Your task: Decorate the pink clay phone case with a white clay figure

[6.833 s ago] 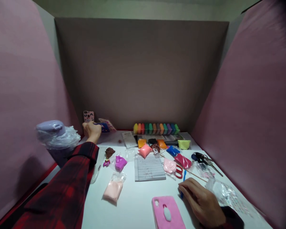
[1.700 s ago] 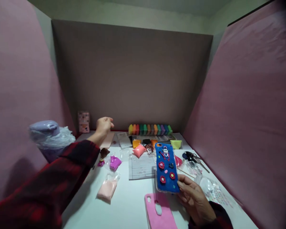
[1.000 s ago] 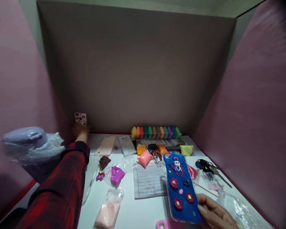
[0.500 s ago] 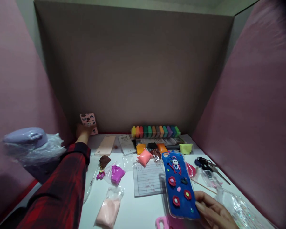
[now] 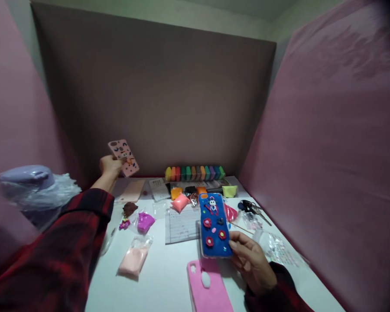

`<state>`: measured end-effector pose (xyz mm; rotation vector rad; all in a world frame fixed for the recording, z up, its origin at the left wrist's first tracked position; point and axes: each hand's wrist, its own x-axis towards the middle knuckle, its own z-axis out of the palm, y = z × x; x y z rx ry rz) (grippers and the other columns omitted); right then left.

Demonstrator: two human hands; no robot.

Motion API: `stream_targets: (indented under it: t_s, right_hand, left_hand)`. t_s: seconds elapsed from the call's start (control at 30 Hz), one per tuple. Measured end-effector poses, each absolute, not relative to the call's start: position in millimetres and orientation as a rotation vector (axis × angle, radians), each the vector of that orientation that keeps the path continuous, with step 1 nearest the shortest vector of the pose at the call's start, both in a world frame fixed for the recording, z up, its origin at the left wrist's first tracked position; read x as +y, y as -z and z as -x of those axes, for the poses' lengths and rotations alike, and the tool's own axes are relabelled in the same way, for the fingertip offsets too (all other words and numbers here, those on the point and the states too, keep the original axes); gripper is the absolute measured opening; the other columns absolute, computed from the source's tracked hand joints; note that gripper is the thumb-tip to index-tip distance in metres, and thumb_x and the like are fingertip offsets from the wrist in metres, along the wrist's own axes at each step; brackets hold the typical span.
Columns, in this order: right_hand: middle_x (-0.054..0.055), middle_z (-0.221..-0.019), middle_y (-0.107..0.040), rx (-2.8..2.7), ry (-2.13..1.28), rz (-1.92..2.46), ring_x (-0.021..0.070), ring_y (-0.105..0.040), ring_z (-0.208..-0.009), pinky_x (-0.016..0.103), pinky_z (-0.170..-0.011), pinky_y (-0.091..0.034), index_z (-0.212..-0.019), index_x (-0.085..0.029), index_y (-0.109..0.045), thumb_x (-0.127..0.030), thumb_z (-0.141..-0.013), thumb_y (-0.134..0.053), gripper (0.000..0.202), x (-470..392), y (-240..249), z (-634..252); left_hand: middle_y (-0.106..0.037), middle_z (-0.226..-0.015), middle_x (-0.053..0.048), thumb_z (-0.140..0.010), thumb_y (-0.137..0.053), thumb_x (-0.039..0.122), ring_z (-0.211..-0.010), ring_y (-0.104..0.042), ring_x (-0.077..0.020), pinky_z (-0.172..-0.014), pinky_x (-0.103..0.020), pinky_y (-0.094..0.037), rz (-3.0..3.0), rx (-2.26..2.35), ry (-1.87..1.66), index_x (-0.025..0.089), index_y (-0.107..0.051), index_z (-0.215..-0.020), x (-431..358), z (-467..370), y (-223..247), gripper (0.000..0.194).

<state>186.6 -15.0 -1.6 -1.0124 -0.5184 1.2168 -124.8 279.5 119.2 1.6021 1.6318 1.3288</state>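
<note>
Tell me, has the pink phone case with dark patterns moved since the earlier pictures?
Yes: the pink case, in the left hand, has moved right and up relative to the flat peach rectangle.

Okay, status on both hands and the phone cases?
Left hand gripping pink patterned case, raised. Right hand holding blue decorated case above plain pink case. Nothing visibly blocking either.

Dim overall, paler table, soft wall shadows, dark upper-right corner.
</note>
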Motion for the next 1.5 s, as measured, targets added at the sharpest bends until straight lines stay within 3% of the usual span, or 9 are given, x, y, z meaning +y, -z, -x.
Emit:
stream_targets:
  t_s: [0.03,0.17,0.23,0.33,0.43,0.63,0.87,1.07,1.5]
  right_hand:
    - [0.0,-0.052,-0.057,-0.52,-1.197,1.009,0.0036,-0.038,-0.036,0.014,-0.035,-0.023,-0.077,-0.012,-0.067,-0.029,-0.058,-0.083,0.03,-15,2,-187]
    - [-0.004,-0.051,-0.055,-0.513,-1.074,0.995,0.0022,-0.032,-0.035,0.015,-0.034,-0.023,-0.085,-0.013,-0.067,-0.031,-0.056,-0.084,0.038,-15,0,-192]
    - [-0.006,-0.05,-0.053,-0.496,-0.991,0.988,0.0022,-0.031,-0.035,0.015,-0.033,-0.022,-0.088,-0.015,-0.066,-0.032,-0.056,-0.083,0.04,-16,0,-195]
    - [-0.006,-0.051,-0.055,-0.485,-0.94,0.993,0.0027,-0.033,-0.034,0.015,-0.031,-0.022,-0.086,-0.016,-0.066,-0.032,-0.055,-0.084,0.039,-15,1,-197]
    - [-0.003,-0.05,-0.058,-0.512,-0.963,1.018,0.0033,-0.034,-0.033,0.015,-0.03,-0.02,-0.084,-0.014,-0.068,-0.031,-0.054,-0.084,0.039,-14,3,-196]
    - [-0.003,-0.047,-0.058,-0.604,-0.985,1.058,0.0039,-0.035,-0.032,0.016,-0.03,-0.02,-0.084,-0.012,-0.072,-0.032,-0.053,-0.085,0.039,-13,2,-193]
    - [0.0,-0.054,-0.063,-0.683,-0.971,1.106,0.0035,-0.035,-0.035,0.016,-0.032,-0.021,-0.088,-0.013,-0.074,-0.035,-0.054,-0.084,0.042,-13,2,-192]
    - [0.0,-0.053,-0.062,-0.714,-0.963,1.137,0.0019,-0.031,-0.034,0.016,-0.032,-0.016,-0.091,-0.011,-0.073,-0.038,-0.057,-0.083,0.045,-11,8,-191]
    - [0.002,-0.058,-0.065,-0.734,-0.907,1.197,0.0031,-0.035,-0.032,0.017,-0.031,-0.02,-0.095,-0.01,-0.07,-0.04,-0.056,-0.08,0.05,-8,11,-194]
  left_hand:
    - [-0.059,-0.11,-0.003,-0.087,-0.057,0.034,-0.094,-0.059,-0.0267,-0.078,-0.039,-0.052,-1.567,1.587,-1.378,0.012,-0.059,-0.108,271,114,-125,0.03]
    - [-0.065,-0.086,-0.005,-0.08,-0.066,0.023,-0.07,-0.061,-0.0161,-0.061,-0.028,-0.049,-1.487,1.295,-1.351,0.008,-0.062,-0.092,224,72,-143,0.02]
    - [-0.063,-0.068,-0.004,-0.071,-0.074,0.022,-0.055,-0.056,-0.0129,-0.051,-0.024,-0.042,-1.451,1.174,-1.286,0.007,-0.064,-0.079,193,56,-143,0.019]
    - [-0.054,-0.05,0.001,-0.059,-0.081,0.026,-0.038,-0.038,-0.0059,-0.042,-0.022,-0.023,-1.407,1.074,-1.187,0.01,-0.064,-0.065,144,43,-130,0.025]
    - [-0.059,-0.054,-0.002,-0.054,-0.083,0.029,-0.037,-0.033,-0.0048,-0.042,-0.022,-0.015,-1.376,1.011,-1.09,0.011,-0.068,-0.071,100,39,-109,0.029]
    - [-0.063,-0.066,-0.002,-0.061,-0.079,0.038,-0.041,-0.03,-0.0035,-0.044,-0.021,-0.013,-1.311,0.9,-0.993,0.015,-0.071,-0.086,60,40,-74,0.035]
    - [-0.05,-0.052,0.005,-0.059,-0.079,0.043,-0.037,-0.015,-0.001,-0.042,-0.021,-0.005,-1.2,0.818,-0.899,0.014,-0.067,-0.089,56,40,-41,0.044]
    - [-0.047,-0.05,0.006,-0.057,-0.08,0.044,-0.036,-0.016,-0.0004,-0.039,-0.02,-0.006,-1.167,0.795,-0.88,0.013,-0.065,-0.085,52,38,-34,0.044]
    - [-0.037,-0.044,0.01,-0.062,-0.077,0.044,-0.035,-0.015,-0.0008,-0.036,-0.017,-0.007,-1.136,0.818,-0.858,0.01,-0.062,-0.09,50,39,-23,0.045]
